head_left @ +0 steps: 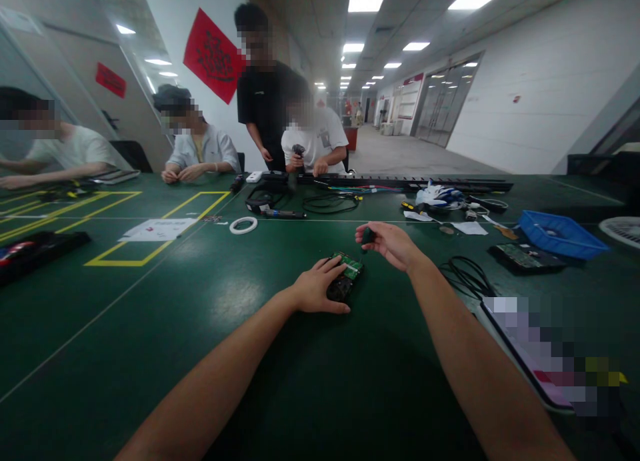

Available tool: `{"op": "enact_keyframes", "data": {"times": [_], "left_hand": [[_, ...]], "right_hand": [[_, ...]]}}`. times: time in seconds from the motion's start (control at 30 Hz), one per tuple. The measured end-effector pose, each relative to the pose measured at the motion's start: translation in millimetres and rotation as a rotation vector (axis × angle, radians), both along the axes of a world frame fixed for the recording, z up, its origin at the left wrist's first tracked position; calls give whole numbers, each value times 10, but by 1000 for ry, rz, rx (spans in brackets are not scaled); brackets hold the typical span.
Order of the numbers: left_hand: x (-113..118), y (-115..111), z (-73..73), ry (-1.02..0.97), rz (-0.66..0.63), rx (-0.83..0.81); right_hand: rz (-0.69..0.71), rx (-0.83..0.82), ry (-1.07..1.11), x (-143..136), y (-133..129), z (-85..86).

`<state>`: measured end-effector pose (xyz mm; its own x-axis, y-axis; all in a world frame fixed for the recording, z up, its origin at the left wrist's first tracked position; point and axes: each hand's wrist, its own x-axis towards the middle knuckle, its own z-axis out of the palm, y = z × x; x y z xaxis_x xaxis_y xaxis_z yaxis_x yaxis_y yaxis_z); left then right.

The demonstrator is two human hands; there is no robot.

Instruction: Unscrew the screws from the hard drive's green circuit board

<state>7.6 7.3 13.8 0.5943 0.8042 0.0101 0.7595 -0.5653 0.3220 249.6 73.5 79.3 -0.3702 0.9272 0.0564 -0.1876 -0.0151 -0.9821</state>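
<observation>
A small black device with an exposed green circuit board (353, 266) lies on the green table. My left hand (319, 286) holds it down, the fingers spread over its left and far side and the thumb along its near edge. Just right of the board and slightly above the table is my right hand (387, 242), its fingers closed around the dark handle of what looks like a screwdriver (369, 237). The tool's tip points down beside the board's far right corner; whether it touches anything cannot be made out.
To the right are a blue basket (563, 234), another opened black device (527, 257), coiled black cable (467, 276) and a tablet-like screen (530, 354). A white tape roll (243, 225) and paper (159, 229) lie left. Several people sit or stand across the table, one holding a power drill (297, 160).
</observation>
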Motion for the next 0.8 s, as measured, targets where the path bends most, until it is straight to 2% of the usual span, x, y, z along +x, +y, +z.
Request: {"op": "enact_keyframes", "data": {"times": [0.3, 0.57, 0.8], "left_hand": [[9, -8, 29, 0, 0, -8], [12, -6, 15, 2, -5, 10], [14, -13, 36, 8, -1, -5]], "right_hand": [[33, 48, -65, 14, -74, 65], [-57, 124, -216, 62, -26, 50], [16, 109, -209, 28, -85, 100]]}}
